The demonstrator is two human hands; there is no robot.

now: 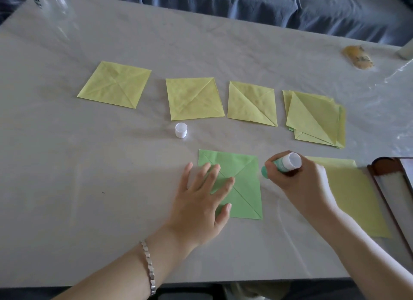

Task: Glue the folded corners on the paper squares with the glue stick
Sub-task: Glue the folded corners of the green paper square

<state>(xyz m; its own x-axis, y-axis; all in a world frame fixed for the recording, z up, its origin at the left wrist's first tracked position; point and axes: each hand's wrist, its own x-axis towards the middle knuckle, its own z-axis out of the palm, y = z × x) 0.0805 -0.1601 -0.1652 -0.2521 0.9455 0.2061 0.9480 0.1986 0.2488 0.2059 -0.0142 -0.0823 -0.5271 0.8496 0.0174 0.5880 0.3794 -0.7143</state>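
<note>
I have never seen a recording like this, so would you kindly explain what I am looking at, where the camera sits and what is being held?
There is no machine here: a person works with bare hands, and the single picture comes from a wide-angle camera worn on their head, looking down. The left hand, with a bracelet on its wrist, lies with straight fingers on a green paper square on the table. The right hand grips a glue stick just beside that square. Further back lie three yellow folded squares in a row and, to their right, a stack of more. A small white cap, probably the glue stick's, stands in front of the row. A larger yellow sheet lies at the right.
</note>
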